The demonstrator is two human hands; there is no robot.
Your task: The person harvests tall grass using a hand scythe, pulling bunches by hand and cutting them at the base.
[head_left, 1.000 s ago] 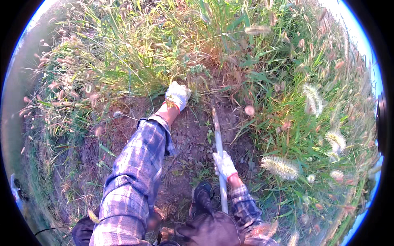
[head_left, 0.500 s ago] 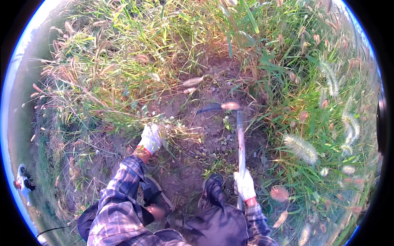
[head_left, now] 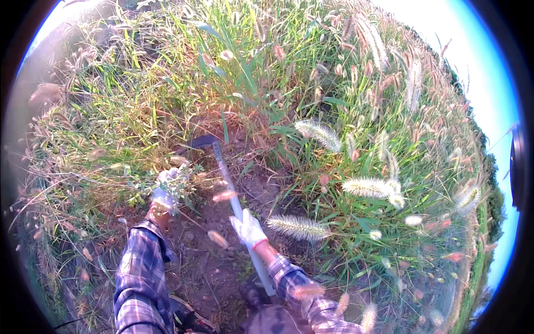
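Observation:
My right hand [head_left: 248,229], in a white glove with a red cuff edge, is closed around the pale handle of a long-handled sickle [head_left: 227,173]. The sickle's dark curved blade [head_left: 203,141] points left, low at the foot of the standing grass. To the left, my left hand [head_left: 163,195], gloved the same way, grips a bunch of grass [head_left: 182,182]. Leaves and stems cover part of its fingers. The blade lies just beyond this hand, apart from it.
Tall grass [head_left: 245,72] with fuzzy seed heads stands ahead and to the right. A large seed head [head_left: 298,227] hangs close beside my right forearm. Bare brown soil [head_left: 208,261] shows between my arms, with a dark shoe [head_left: 253,295] at its near edge.
The view has swung to the right. The sickle has moved forward and left, its blade now against the grass and its handle slanting. My left hand has reached farther forward among the stems.

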